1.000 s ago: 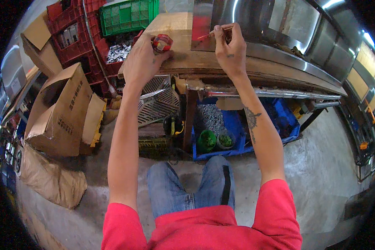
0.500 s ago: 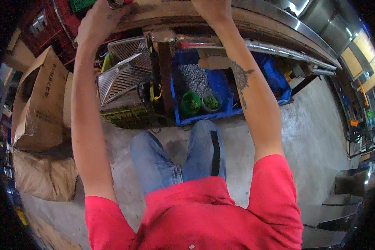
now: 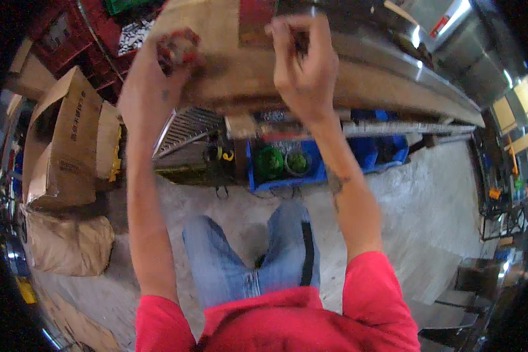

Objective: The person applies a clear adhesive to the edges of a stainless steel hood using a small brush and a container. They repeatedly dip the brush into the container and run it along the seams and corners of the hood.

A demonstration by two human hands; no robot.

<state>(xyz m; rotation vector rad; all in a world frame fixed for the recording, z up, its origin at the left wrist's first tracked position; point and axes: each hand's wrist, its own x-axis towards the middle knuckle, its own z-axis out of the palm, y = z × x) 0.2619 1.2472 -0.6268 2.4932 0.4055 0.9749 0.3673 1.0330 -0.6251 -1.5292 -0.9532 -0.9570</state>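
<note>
Over the left part of the wooden bench top (image 3: pixel 229 73), my left hand (image 3: pixel 149 88) is closed on a red, rounded openwork piece (image 3: pixel 180 47), blurred by motion; its exact kind does not show. To the right, my right hand (image 3: pixel 308 76) is raised above the bench with its fingers bent and thumb and fingertips drawn together. Whatever the right fingers hold, if anything, is too small or hidden to make out. A reddish-brown flat patch (image 3: pixel 257 23) lies on the bench between the hands, farther off.
Under the bench sit blue bins (image 3: pixel 328 167) with a green cup (image 3: pixel 270 163) and slotted metal panels (image 3: pixel 188 132). Red crates (image 3: pixel 61 35) stand at the far left, one with small shiny parts (image 3: pixel 136 38). An open cardboard box (image 3: pixel 64 146) rests on a brown sack (image 3: pixel 70 243).
The view has tilted up, so more of the bench top shows. Both hands now appear lower in the picture, and the red piece in my left hand has come into clearer sight.
</note>
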